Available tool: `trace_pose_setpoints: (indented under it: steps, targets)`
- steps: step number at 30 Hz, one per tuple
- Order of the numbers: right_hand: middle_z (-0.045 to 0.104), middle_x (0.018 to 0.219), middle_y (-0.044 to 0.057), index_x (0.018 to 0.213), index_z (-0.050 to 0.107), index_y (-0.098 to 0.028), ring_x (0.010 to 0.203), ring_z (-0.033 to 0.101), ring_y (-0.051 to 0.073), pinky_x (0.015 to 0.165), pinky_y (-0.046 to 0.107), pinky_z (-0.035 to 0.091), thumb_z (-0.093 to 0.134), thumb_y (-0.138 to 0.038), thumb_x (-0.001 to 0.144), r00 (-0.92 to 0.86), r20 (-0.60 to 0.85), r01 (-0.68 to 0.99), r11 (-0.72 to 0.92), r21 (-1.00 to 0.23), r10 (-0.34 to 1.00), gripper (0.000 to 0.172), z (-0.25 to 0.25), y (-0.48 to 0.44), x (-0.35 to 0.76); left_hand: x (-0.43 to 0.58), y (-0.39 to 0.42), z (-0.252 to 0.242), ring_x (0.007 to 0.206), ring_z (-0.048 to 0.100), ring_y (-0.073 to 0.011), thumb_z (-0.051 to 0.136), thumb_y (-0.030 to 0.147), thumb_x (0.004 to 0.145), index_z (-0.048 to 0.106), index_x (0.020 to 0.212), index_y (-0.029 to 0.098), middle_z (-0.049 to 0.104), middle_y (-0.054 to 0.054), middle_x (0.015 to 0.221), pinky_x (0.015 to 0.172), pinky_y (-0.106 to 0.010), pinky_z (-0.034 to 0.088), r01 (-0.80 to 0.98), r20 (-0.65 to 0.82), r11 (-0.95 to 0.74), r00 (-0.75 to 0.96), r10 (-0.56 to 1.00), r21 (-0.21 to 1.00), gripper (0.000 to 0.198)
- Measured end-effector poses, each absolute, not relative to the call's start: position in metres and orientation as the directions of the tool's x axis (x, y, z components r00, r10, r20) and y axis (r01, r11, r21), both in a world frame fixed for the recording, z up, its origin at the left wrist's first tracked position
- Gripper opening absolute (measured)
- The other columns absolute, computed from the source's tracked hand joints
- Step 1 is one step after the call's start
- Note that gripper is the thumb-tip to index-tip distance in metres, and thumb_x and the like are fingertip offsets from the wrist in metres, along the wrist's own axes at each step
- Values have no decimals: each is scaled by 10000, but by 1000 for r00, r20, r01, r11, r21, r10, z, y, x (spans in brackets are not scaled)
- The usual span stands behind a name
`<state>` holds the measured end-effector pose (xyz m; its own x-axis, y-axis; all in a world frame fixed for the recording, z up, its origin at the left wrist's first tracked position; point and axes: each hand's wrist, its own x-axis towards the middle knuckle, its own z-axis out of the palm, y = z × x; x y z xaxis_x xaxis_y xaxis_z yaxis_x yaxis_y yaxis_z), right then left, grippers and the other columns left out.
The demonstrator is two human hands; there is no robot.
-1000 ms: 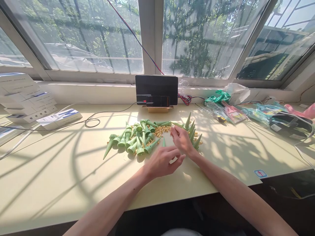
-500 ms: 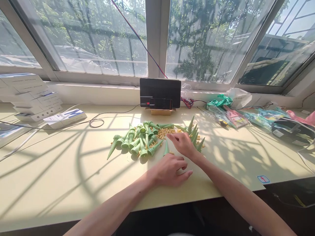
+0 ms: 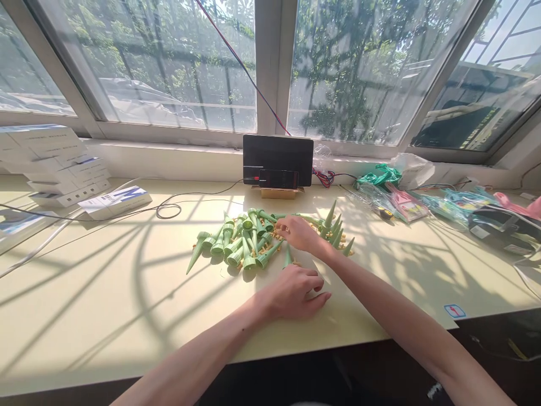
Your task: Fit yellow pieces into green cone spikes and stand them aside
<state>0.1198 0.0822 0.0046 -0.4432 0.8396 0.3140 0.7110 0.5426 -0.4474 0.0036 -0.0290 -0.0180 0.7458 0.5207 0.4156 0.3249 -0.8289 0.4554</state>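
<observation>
My left hand (image 3: 298,293) rests on the table near the front, thumb stretched out and a finger loosely bent, with nothing visible between them. Just behind it a green plastic cone (image 3: 288,256) stands point up, its base partly hidden by the hand. My right hand (image 3: 298,232) reaches over the pile of small tan pegs (image 3: 270,239), fingers bent together at its left side; what they hold, if anything, is too small to make out. Several green hollow cones (image 3: 247,248) lie heaped to the left of it. More cones (image 3: 336,228) stand point up to the right.
A black tablet (image 3: 276,152) with a phone (image 3: 279,179) before it leans by the window. White boxes (image 3: 54,163) are stacked at left, with a black cable (image 3: 169,210) nearby. Plastic bags (image 3: 406,203) and a black pouch (image 3: 501,228) lie at right.
My right hand has moved left over the tan pegs, toward the heap of green cones, and its fingers are now down among the pegs. My left hand stays in place.
</observation>
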Motion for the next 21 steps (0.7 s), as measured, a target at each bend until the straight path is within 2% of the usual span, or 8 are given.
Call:
trace_pose_setpoints:
  steps: [6, 10, 14, 21]
  targets:
    - [724, 980, 92, 989, 796, -165, 911, 649, 203, 774, 256, 414, 637, -90, 945, -455, 212, 783, 502, -367, 865, 181, 4, 86, 112, 4, -29, -19, 514, 317, -96, 571, 294, 942, 379, 609, 194, 447, 37, 585, 555, -302, 260, 343, 403, -838, 757, 514, 424, 398]
    - [717, 1019, 97, 1038, 787, -163, 947, 648, 211, 773, 249, 402, 634, -103, 958, -451, 198, 803, 492, -337, 870, 183, 4, 84, 110, 4, -29, -18, 517, 315, -94, 548, 298, 957, 374, 617, 193, 448, 36, 589, 559, -296, 261, 345, 400, -843, 763, 508, 412, 397]
    - [716, 1039, 99, 1030, 779, -167, 952, 651, 219, 761, 256, 396, 663, -145, 959, -449, 192, 814, 488, -315, 873, 138, 4, 84, 108, 4, -28, -19, 522, 296, -97, 540, 296, 960, 360, 620, 193, 442, 34, 589, 556, -301, 249, 348, 402, -848, 765, 503, 399, 398]
    - [719, 1057, 102, 992, 771, -175, 938, 647, 216, 733, 264, 382, 625, -136, 953, -431, 173, 841, 464, -278, 885, 155, 7, 83, 105, 3, -27, -22, 532, 283, -99, 532, 297, 963, 363, 628, 190, 435, 35, 594, 562, -302, 249, 359, 399, -852, 767, 502, 382, 390]
